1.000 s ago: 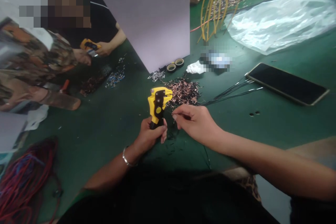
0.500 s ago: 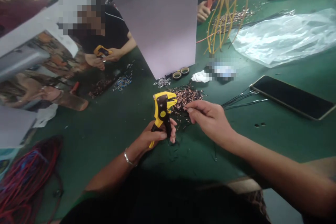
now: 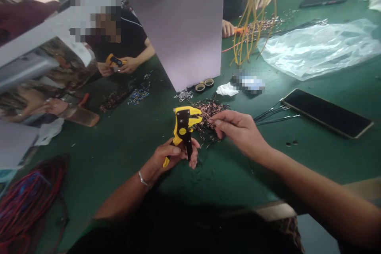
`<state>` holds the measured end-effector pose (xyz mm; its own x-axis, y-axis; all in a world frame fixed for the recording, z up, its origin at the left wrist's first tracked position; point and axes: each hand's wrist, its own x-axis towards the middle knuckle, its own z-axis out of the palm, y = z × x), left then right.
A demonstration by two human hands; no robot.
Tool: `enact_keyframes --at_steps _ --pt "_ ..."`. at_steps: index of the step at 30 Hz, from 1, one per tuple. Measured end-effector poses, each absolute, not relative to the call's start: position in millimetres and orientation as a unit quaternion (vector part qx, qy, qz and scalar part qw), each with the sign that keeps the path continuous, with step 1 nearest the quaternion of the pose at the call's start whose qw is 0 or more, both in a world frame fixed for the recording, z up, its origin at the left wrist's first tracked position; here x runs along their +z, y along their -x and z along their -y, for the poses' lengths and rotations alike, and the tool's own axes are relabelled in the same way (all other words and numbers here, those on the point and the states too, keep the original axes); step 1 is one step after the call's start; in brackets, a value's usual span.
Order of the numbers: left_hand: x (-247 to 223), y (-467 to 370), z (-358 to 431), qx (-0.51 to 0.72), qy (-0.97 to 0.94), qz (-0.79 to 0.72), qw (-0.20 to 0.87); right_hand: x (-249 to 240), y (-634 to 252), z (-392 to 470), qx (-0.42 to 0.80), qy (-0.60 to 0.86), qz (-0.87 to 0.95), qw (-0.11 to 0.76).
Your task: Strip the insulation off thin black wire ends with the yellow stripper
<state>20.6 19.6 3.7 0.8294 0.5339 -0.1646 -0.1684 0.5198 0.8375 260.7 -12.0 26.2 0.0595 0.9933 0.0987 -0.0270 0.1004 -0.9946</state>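
My left hand is wrapped round the handles of a yellow and black wire stripper, which stands upright with its jaws apart and pointing right. Just right of those jaws, my right hand is closed in a pinch on a thin wire. Only a short bit of this wire shows at the fingertips. Behind the jaws lies a heap of copper and black wire scraps. Several black wires with bright ends lie beyond my right hand, by a phone.
A pale panel stands ahead, with tape rolls and small metal pieces at its foot. Clear plastic lies right, red cable coils left. Co-workers' hands hold a tool across the table. Yellow wires hang at the back.
The wire stripper's handles have spread and its jaws show a wider gap. My right hand stays close to the jaws. A co-worker's red tool at the back has come down towards the table.
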Motion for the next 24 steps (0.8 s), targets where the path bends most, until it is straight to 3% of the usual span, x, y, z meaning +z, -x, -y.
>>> enact_keyframes --at_steps 24 --pt "8.6 -24.0 -18.0 0.148 -0.373 -0.174 0.899 20.5 -260.9 8.7 0.520 0.447 0.473 0.553"
